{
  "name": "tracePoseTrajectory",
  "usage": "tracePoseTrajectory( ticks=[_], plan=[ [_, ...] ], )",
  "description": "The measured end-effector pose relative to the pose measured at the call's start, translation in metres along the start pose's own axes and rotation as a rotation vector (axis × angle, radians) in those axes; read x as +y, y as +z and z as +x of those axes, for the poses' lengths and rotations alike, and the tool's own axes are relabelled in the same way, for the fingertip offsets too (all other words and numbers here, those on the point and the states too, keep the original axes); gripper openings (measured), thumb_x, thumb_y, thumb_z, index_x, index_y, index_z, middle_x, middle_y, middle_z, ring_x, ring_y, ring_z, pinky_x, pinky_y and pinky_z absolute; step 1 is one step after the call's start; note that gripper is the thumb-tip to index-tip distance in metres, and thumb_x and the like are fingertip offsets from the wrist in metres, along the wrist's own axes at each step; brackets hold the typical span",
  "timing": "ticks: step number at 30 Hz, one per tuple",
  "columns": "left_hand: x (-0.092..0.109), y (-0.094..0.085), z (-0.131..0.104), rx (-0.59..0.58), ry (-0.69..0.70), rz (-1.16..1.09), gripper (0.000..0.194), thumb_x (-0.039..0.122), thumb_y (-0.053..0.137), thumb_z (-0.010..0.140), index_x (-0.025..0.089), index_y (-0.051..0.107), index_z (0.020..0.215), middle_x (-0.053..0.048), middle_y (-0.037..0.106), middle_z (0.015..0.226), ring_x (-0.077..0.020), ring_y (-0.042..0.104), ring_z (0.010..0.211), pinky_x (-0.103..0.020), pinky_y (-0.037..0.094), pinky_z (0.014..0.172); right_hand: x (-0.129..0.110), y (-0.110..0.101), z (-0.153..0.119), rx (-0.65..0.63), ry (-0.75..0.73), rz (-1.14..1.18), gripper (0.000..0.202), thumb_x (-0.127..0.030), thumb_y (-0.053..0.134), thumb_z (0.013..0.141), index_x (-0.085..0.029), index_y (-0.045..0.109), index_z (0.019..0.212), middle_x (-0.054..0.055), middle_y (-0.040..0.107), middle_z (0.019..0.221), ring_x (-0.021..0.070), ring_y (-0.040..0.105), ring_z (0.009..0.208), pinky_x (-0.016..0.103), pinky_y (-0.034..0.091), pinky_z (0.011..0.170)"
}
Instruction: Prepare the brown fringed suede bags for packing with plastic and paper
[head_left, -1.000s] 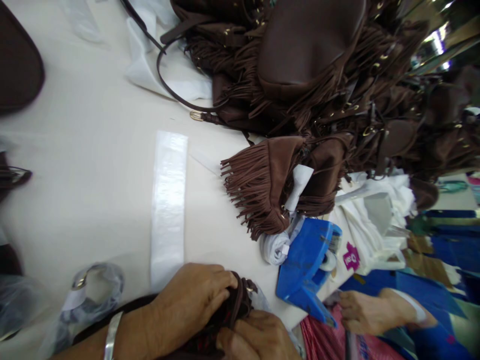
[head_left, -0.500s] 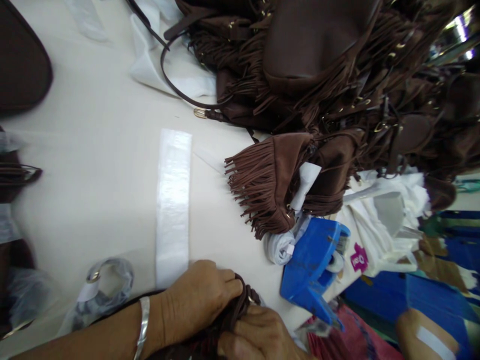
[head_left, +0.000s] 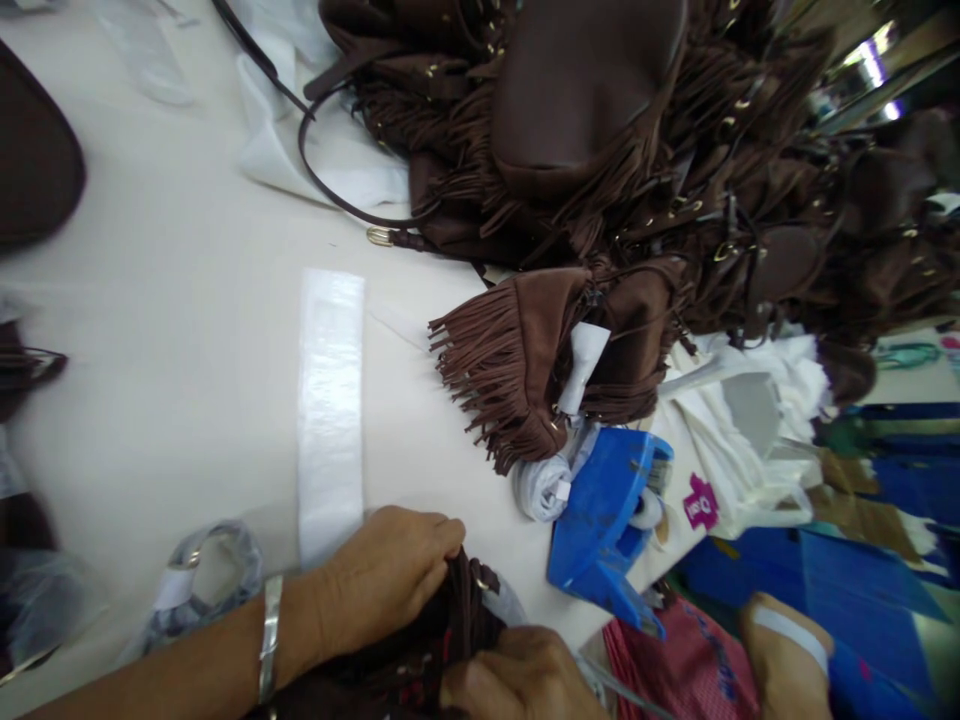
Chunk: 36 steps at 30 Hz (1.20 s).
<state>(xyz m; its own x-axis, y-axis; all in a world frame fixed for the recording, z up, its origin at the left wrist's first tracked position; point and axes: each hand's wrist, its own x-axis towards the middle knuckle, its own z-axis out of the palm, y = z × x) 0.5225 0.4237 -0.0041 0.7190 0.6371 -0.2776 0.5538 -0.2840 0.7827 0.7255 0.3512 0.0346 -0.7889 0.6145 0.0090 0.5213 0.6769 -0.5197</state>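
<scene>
At the bottom of the view lies a dark brown fringed bag [head_left: 375,685], partly hidden by my hands and cut off by the frame edge. My left hand [head_left: 394,570], with a silver bangle on the wrist, has its fingers closed on the bag's upper edge. Brown strips hang beside those fingertips. My right hand [head_left: 525,675] is curled round the near part of the same bag. A white plastic sleeve [head_left: 330,420] lies flat just beyond my left hand. Left of my forearm is a wrapped, coiled strap [head_left: 214,575].
Brown fringed bags [head_left: 592,110] are heaped at the back right, one smaller fringed bag [head_left: 517,350] in front. A blue tape dispenser [head_left: 600,510] stands right of my hands, near white bags [head_left: 735,430]. At lower right is another person's limb [head_left: 787,655] with a white band.
My hands have moved a little apart on the bag, showing more brown strips and dark inside between them. The whole view has shifted slightly, so the table things appear further left.
</scene>
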Motion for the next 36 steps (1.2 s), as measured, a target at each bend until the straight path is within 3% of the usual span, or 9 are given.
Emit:
tracePoseTrajectory(
  ticks=[3,7,10,15,21,24,28,31,36],
  plan=[
    [0.001,-0.01,-0.01,-0.001,-0.071,0.002,0.016,0.012,0.045,0.09,0.021,0.057,0.096,-0.001,0.067,0.088,-0.018,0.065,0.077,-0.028,0.046,0.067,0.0,0.0,0.004,0.043,-0.009,0.011,0.031,-0.032,0.024,0.108,-0.02,0.046,0.09,-0.008,0.054,0.053,0.0075,0.045,0.039,0.025,0.029,0.043],
    [0.005,-0.019,-0.021,-0.028,-0.133,0.227,0.02,0.007,0.047,0.086,0.021,0.06,0.093,-0.004,0.066,0.092,-0.0207,0.063,0.075,-0.032,0.048,0.067,0.001,0.001,0.008,0.032,-0.009,0.003,0.032,-0.036,0.026,0.108,-0.02,0.047,0.09,-0.008,0.055,0.053,0.0083,0.045,0.039,0.026,0.028,0.043],
    [0.005,-0.009,-0.021,-0.107,-0.094,0.336,0.016,0.009,0.052,0.087,0.018,0.063,0.092,-0.007,0.065,0.092,-0.023,0.064,0.076,-0.036,0.05,0.07,0.003,0.003,0.008,-0.005,-0.027,0.021,0.03,-0.036,0.029,0.108,-0.019,0.048,0.092,-0.007,0.057,0.055,0.0086,0.047,0.041,0.026,0.03,0.045],
    [0.001,0.015,-0.017,-0.071,-0.024,0.421,0.019,0.006,0.049,0.087,0.017,0.063,0.093,-0.009,0.064,0.092,-0.0273,0.065,0.079,-0.04,0.05,0.068,0.007,0.005,0.008,-0.005,-0.038,0.057,0.033,-0.037,0.026,0.108,-0.019,0.049,0.092,-0.008,0.055,0.056,0.0087,0.046,0.043,0.026,0.029,0.045],
    [0.004,0.017,-0.023,-0.06,-0.043,0.422,0.025,-0.001,0.046,0.08,0.017,0.061,0.09,-0.008,0.061,0.085,-0.0264,0.061,0.075,-0.04,0.05,0.067,0.007,-0.012,0.017,0.088,-0.033,-0.117,0.02,-0.027,0.041,0.103,-0.022,0.057,0.092,-0.005,0.053,0.062,0.0121,0.044,0.051,0.029,0.028,0.049],
    [0.003,0.018,-0.025,-0.082,-0.053,0.403,0.02,0.003,0.048,0.083,0.017,0.06,0.088,-0.008,0.06,0.084,-0.0258,0.062,0.079,-0.04,0.05,0.073,0.011,-0.025,0.019,0.103,-0.009,-0.199,0.009,-0.02,0.053,0.096,-0.025,0.06,0.097,0.0,0.063,0.083,0.0152,0.051,0.068,0.03,0.034,0.06],
    [0.0,0.016,-0.024,-0.062,-0.083,0.308,0.02,0.004,0.05,0.085,0.018,0.062,0.093,-0.007,0.061,0.093,-0.0227,0.062,0.082,-0.038,0.05,0.077,0.024,-0.038,0.02,-0.154,-0.03,-0.147,0.012,-0.028,0.052,0.099,-0.022,0.06,0.105,0.005,0.061,0.123,0.0176,0.052,0.086,0.033,0.039,0.068],
    [0.003,0.005,-0.023,-0.02,-0.11,0.197,0.021,0.006,0.049,0.085,0.02,0.064,0.089,-0.006,0.062,0.096,-0.0203,0.061,0.082,-0.034,0.05,0.075,0.035,-0.041,0.021,-0.31,-0.04,-0.098,0.014,-0.028,0.048,0.101,-0.019,0.058,0.103,0.004,0.063,0.109,0.0164,0.05,0.082,0.033,0.038,0.069],
    [0.009,-0.01,-0.026,0.014,-0.115,0.139,0.013,0.025,0.054,0.094,0.019,0.064,0.1,-0.006,0.063,0.108,-0.0168,0.061,0.088,-0.033,0.052,0.079,0.037,-0.041,0.022,-0.329,0.0,-0.109,0.012,-0.028,0.048,0.101,-0.02,0.054,0.095,0.003,0.06,0.098,0.0165,0.047,0.081,0.033,0.034,0.069]
  ],
)
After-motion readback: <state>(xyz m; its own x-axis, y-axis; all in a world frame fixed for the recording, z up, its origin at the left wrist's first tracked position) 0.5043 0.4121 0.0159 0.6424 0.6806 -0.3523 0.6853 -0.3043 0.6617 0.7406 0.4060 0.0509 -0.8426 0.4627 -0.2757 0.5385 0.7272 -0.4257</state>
